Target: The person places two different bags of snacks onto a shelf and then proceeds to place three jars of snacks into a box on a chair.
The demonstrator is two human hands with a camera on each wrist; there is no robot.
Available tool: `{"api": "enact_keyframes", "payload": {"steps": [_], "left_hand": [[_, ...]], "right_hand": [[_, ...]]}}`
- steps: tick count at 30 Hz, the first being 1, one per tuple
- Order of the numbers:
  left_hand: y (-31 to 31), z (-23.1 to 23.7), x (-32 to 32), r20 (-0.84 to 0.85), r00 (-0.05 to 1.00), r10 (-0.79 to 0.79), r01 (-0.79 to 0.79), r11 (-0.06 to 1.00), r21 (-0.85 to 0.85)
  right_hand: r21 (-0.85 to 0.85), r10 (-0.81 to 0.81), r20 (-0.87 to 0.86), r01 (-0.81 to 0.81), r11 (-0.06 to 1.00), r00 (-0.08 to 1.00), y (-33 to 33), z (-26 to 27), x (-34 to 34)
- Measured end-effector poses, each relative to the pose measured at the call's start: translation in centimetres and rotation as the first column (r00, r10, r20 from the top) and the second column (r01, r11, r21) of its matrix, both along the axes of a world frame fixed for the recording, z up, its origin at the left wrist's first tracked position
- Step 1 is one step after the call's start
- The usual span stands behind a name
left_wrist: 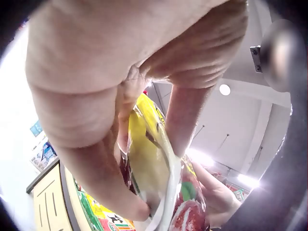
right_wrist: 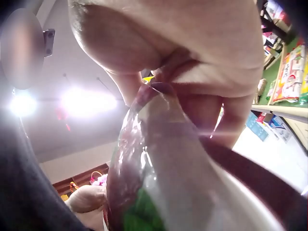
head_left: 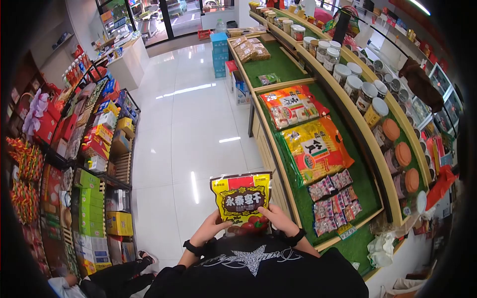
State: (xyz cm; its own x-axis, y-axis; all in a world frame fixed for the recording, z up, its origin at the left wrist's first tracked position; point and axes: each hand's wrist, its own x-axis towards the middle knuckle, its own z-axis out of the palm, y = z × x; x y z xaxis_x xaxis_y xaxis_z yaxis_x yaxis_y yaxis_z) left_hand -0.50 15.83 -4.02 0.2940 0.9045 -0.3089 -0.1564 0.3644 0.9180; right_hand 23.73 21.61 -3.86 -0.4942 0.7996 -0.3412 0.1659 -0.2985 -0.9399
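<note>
- Yellow, red and dark brown, the pouch (head_left: pixel 242 201) is facing you with its printed front, white lettering sitting on a dark panel and red fruit showing near its lower end.
- You are holding it up in both hands, off the surface (head_left: pixel 365 181); in the head view it is hanging just outside the left edge, not far from the near-left corner.
- Your left hand (head_left: pixel 212 228) is gripping the pouch's left side: the thumb is resting on the front, and in the left wrist view the fingers (left_wrist: pixel 106 173) are bending round it, spread only as far as its thickness.
- Your right hand (head_left: pixel 279 221) is gripping the right side, its thumb lying across the front; the other fingers are mostly hiding behind the pouch.
- On the surface, an orange bag (head_left: pixel 290 105) is lying along the far edge, and a yellow bag (head_left: pixel 318 149) is lying next to it on the near side.
- Small packets (head_left: pixel 335 203) are lying in rows toward the near edge, where a price card (head_left: pixel 346 231) is sitting.
- Jars (head_left: pixel 353 85) are standing in a line beyond the right edge, some nearer ones wearing orange lids (head_left: pixel 403 154).
- To your left, across the white floor (head_left: pixel 198 129), green boxes (head_left: pixel 90 203) are standing stacked.
- Someone's dark trousers (head_left: pixel 114 278) are showing at the lower left.
</note>
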Motion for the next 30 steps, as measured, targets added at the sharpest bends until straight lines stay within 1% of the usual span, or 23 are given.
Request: {"api": "enact_keyframes", "payload": {"steps": [1,4,5,7,8,9,10,11,12,13,16,17,18,19,21,23,25,26,29,30], "left_hand": [[1.3,0.3,0.3,-0.017,1.0,0.005,-0.004,0.999,0.039],[4.6,0.5,1.2,-0.062,0.998,-0.003,0.006,0.999,0.038],[5.5,0.4,1.6,-0.06,0.998,0.004,-0.002,0.999,0.039],[7.0,0.2,2.2,-0.027,0.999,0.02,-0.018,0.998,0.055],[7.7,-0.2,2.4,-0.027,0.999,0.024,-0.022,0.998,0.055],[8.2,-0.7,2.5,-0.059,0.998,0.029,-0.026,0.998,0.052],[8.7,-0.9,2.7,-0.089,0.996,0.033,-0.029,0.998,0.047],[9.2,-0.6,2.9,-0.084,0.996,0.034,-0.031,0.999,0.039],[9.8,0.0,3.1,-0.091,0.996,0.028,-0.026,1.0,0.015],[10.4,0.3,3.2,-0.098,0.995,0.02,-0.021,1.0,-0.007],[12.2,-0.1,3.2,-0.109,0.994,-0.003,0.004,1.0,0.009],[12.9,-0.1,3.0,-0.109,0.994,-0.006,0.007,1.0,0.006],[13.6,0.0,2.8,-0.145,0.989,-0.04,0.038,0.999,-0.013],[14.4,0.1,2.6,-0.179,0.981,-0.073,0.068,0.997,-0.034],[15.8,0.0,2.2,-0.178,0.98,-0.089,0.083,0.996,-0.038],[17.5,-0.5,1.3,-0.172,0.98,-0.104,0.107,0.994,0.009],[19.6,-1.1,0.1,-0.177,0.976,-0.13,0.136,0.991,0.021],[20.8,-1.1,-0.7,-0.186,0.971,-0.151,0.16,0.986,0.034],[24.8,-0.1,-3.3,-0.186,0.96,-0.211,0.224,0.973,0.05],[26.0,0.3,-4.5,-0.191,0.958,-0.212,0.227,0.972,0.058]], "right_hand": [[-0.009,-0.03,-0.042,0.03,1.0,0.999,1.2,0.2,0.2],[-0.004,-0.024,-0.078,0.024,1.0,0.997,4.8,-0.4,1.2],[-0.004,-0.017,-0.077,0.016,1.0,0.997,5.8,-0.1,1.4],[-0.058,-0.021,-0.061,0.017,0.998,0.998,7.6,0.6,1.7],[-0.021,-0.013,-0.055,0.011,1.0,0.998,8.5,0.0,1.8],[-0.025,-0.01,-0.054,0.008,1.0,0.999,9.3,0.2,1.9],[-0.061,-0.015,-0.016,0.014,0.998,1.0,9.9,0.6,1.9],[-0.099,-0.018,0.024,0.021,0.995,1.0,10.5,0.9,2.0],[-0.086,-0.032,-0.02,0.03,0.996,0.999,11.0,0.4,2.1],[-0.092,-0.03,-0.014,0.028,0.995,0.999,11.5,0.1,2.4],[-0.119,-0.063,-0.037,0.058,0.991,0.997,13.0,-0.6,2.4],[-0.138,-0.107,-0.09,0.094,0.986,0.99,13.4,-0.7,2.3],[-0.159,-0.152,-0.143,0.129,0.979,0.978,13.8,-0.8,2.1],[-0.162,-0.156,-0.144,0.132,0.978,0.977,14.2,-1.3,1.9],[-0.162,-0.223,-0.187,0.193,0.968,0.957,15.2,-1.9,1.2],[-0.147,-0.236,-0.157,0.213,0.966,0.959,16.3,-1.8,0.6],[-0.106,-0.283,-0.141,0.27,0.957,0.949,17.7,-1.1,-0.6],[-0.087,-0.306,-0.162,0.295,0.951,0.938,18.5,-1.4,-1.3],[-0.067,-0.342,-0.185,0.336,0.94,0.921,21.5,-0.4,-4.0],[-0.086,-0.35,-0.183,0.339,0.937,0.919,22.6,-0.4,-5.0]]}}
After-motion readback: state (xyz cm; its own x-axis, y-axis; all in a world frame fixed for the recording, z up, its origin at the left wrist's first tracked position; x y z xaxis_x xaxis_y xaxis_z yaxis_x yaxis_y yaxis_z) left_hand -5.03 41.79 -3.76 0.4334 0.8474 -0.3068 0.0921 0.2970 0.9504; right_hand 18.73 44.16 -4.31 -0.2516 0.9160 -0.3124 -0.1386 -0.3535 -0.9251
